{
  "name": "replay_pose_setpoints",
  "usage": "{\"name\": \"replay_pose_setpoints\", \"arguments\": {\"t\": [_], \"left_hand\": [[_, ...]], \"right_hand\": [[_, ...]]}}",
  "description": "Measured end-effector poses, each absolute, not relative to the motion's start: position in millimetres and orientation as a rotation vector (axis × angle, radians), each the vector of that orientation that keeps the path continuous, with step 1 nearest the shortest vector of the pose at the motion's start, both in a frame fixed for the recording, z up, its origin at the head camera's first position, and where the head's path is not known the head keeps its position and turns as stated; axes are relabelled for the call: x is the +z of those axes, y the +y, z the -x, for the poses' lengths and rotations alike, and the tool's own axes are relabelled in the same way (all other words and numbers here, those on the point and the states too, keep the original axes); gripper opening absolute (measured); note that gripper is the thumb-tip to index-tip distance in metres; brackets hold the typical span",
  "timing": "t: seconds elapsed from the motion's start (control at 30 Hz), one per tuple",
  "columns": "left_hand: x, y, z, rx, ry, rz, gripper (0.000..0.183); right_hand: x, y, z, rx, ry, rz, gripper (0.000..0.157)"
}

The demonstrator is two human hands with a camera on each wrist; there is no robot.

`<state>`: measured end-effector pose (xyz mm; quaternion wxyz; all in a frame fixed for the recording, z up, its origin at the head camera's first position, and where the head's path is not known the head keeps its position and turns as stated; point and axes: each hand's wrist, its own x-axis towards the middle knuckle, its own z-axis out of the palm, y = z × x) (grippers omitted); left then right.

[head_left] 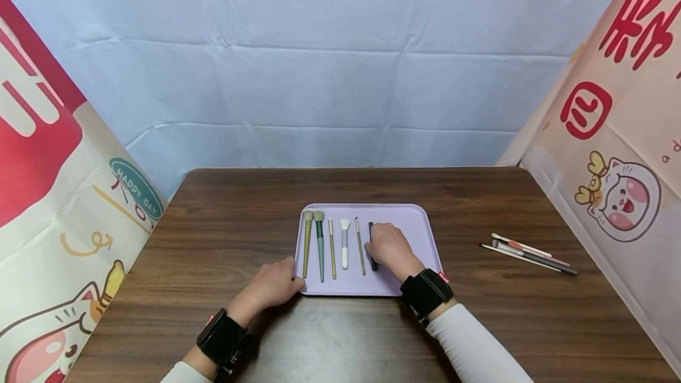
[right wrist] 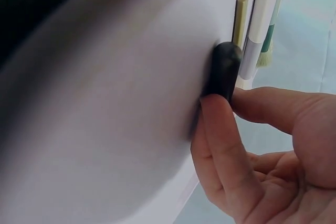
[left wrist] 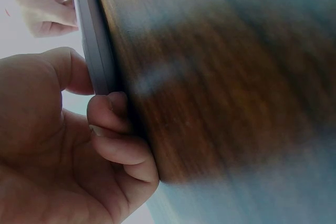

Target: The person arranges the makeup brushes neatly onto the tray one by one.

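A lilac tray [head_left: 420, 235] lies on the table and carries several makeup brushes side by side. At its front left corner my left hand [head_left: 273, 282] grips the rim; in the left wrist view, thumb and curled fingers [left wrist: 123, 150] meet around the edge. My right hand [head_left: 391, 247] is over the tray's right half and pinches a black makeup brush [right wrist: 224, 69] between thumb and fingers. Left of that brush lie a thin gold brush [head_left: 360, 247], a white-and-grey brush [head_left: 344, 247], another thin gold brush [head_left: 332, 250], a green brush [head_left: 320, 247] and a thicker olive brush [head_left: 307, 247].
Several more brushes [head_left: 527, 254] lie in a loose, crossing bunch on the brown wooden table [head_left: 234, 211], to the right of the tray. A pale blue cloth [head_left: 319, 87] hangs behind the table, with printed sheets [head_left: 612, 205] at both sides.
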<state>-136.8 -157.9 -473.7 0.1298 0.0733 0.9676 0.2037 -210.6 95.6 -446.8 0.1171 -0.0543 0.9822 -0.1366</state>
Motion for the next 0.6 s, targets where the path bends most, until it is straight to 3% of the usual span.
{"name": "replay_pose_setpoints", "arguments": {"t": [0.6], "left_hand": [[-473.2, -157.3, 137.6, 0.575, 2.809, -0.2, 0.022]], "right_hand": [[-439.9, 98.6, 207.7, -0.423, 2.898, 0.132, 0.029]]}}
